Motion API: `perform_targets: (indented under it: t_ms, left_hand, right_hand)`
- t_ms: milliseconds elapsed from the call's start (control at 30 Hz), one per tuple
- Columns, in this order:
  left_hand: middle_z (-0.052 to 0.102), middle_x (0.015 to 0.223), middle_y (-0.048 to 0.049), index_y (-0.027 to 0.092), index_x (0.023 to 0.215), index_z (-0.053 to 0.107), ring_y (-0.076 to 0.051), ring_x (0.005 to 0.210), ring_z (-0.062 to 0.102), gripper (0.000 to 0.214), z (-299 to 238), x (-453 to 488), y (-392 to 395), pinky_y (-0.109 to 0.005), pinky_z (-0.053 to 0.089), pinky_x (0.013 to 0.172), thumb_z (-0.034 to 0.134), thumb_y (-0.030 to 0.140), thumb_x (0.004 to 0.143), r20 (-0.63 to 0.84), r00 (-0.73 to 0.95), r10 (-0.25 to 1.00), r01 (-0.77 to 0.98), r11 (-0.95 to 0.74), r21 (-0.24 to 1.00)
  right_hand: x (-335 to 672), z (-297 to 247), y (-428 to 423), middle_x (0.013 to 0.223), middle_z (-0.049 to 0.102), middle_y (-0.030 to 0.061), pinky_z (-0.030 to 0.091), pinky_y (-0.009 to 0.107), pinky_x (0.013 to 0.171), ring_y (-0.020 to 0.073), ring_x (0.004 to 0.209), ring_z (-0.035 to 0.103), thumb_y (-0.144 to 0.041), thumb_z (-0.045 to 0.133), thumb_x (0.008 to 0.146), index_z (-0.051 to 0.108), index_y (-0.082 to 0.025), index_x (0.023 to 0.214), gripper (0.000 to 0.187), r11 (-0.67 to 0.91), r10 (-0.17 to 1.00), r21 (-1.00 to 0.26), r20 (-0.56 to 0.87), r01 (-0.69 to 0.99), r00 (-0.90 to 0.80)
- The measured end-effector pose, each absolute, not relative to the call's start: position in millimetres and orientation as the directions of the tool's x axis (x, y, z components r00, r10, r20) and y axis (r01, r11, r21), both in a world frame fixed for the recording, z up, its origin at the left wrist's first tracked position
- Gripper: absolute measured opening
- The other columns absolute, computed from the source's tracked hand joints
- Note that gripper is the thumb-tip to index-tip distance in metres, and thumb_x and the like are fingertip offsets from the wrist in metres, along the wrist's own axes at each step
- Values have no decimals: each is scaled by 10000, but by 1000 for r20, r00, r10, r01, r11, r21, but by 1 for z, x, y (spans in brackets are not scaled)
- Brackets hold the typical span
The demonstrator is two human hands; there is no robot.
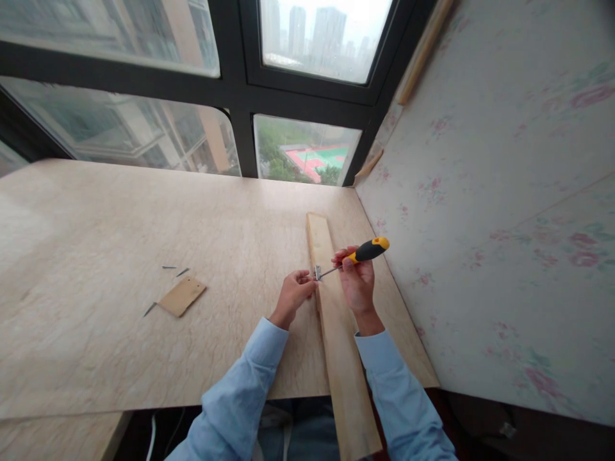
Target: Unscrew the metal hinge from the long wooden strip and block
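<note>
A long wooden board (339, 333) lies on the stone-look counter, its near end jutting past the front edge. On the board's left edge sits a small metal hinge (318, 273). My left hand (294, 294) is beside it, fingers pinched together at the hinge and board edge; exactly what they grip is too small to make out. My right hand (358, 282) is closed around a screwdriver (369, 249) with a yellow and black handle. The screwdriver is tilted, handle up to the right, its shaft reaching down left to the hinge.
Left on the counter (96, 256) lies a small thin wooden piece (182, 296) with holes, near several small dark slim pieces (182, 272). A flower-papered wall (480, 224) rises close on the right. Dark-framed windows (307, 96) stand behind the counter.
</note>
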State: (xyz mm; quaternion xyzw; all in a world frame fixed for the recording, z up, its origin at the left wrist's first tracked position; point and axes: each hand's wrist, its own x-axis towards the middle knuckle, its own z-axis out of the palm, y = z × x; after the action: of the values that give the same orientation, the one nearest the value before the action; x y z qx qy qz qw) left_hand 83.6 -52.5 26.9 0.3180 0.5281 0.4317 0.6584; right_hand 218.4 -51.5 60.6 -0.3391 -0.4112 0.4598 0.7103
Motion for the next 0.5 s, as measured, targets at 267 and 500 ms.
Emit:
perform_targets:
  t_ms: [267,500]
  left_hand:
    - [636,887,-59,97,1030,596,-129,687,617,533,29,87,-53,-216,503,547,800,124,538,-442,65,895,-239,444,864]
    - [651,810,-48,90,887,665,-122,675,602,355,24,86,-54,-198,473,550,772,179,560,-338,181,924,-238,374,896]
  right_hand:
    - [224,59,-52,874,622,-5,493,318,733,144,774,607,-379,703,772,548,-269,1013,306,358,924,-866,275,-349,266]
    - [224,54,-52,913,643,-5,517,340,775,145,801,637,-368,684,802,553,-274,1034,282,372,926,-861,321,-348,197]
